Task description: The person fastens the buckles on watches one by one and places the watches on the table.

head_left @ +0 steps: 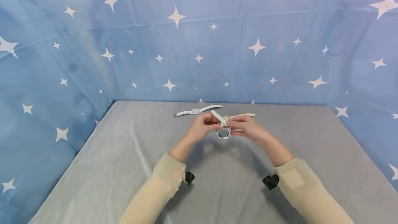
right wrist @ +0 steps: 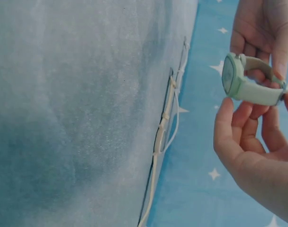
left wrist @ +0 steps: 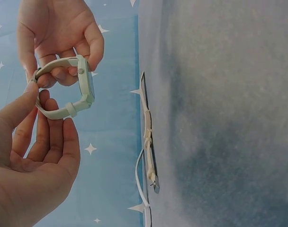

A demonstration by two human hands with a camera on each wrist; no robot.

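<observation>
Both hands hold a pale green wristwatch (head_left: 223, 133) above the grey cloth, its strap bent into a loop. My left hand (head_left: 200, 126) pinches the strap between thumb and fingers near the buckle end. From the other side, my right hand (head_left: 248, 128) also grips the strap, with fingertips close to the watch case (right wrist: 231, 75). The strap's free end (head_left: 218, 117) sticks up toward the left hand in the head view. In the left wrist view the strap loop (left wrist: 58, 113) looks joined at the buckle, partly hidden by the thumb.
A white watch (head_left: 196, 111) lies stretched out at the back of the grey-covered table (head_left: 109, 168). Beside it, behind the hands, lies a cream-strapped watch (head_left: 244, 115), partly covered by the held watch and right hand. A blue star-patterned curtain (head_left: 199, 37) stands behind.
</observation>
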